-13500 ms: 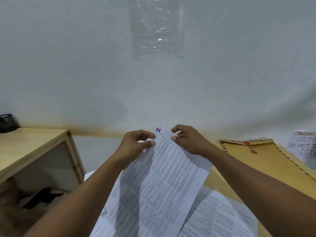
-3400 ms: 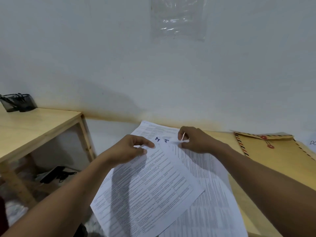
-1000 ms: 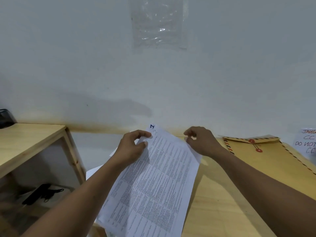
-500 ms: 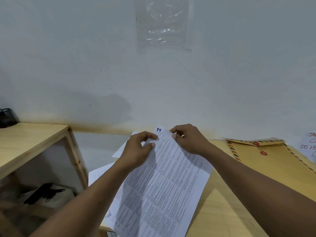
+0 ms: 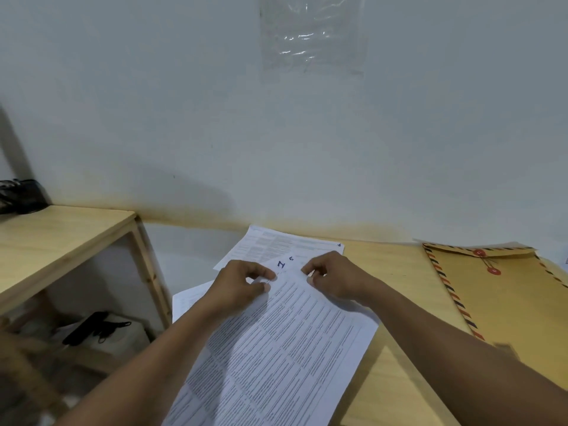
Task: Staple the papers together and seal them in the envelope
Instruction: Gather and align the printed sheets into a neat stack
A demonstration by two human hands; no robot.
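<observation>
A stack of printed white papers [image 5: 285,342] lies on the wooden desk [image 5: 396,305] in front of me, its top corner marked with blue handwritten numbers. My left hand [image 5: 242,287] pinches the top edge of the stack on its left side. My right hand [image 5: 335,279] pinches the same edge on the right. Another printed sheet [image 5: 276,245] lies flat behind the hands, near the wall. A brown envelope [image 5: 504,302] with a striped border and red string buttons lies on the desk at the right. No stapler is in view.
A lower wooden table [image 5: 58,241] stands at the left with a dark mesh holder [image 5: 23,196] on its far corner. Black items [image 5: 95,327] lie on the floor under it. The white wall with a taped plastic sleeve [image 5: 310,35] rises close behind the desk.
The stack has come down from its raised tilt and now rests lower on the desk. A second handwritten number shows at the top corner, and the sheet behind the hands is in view again.
</observation>
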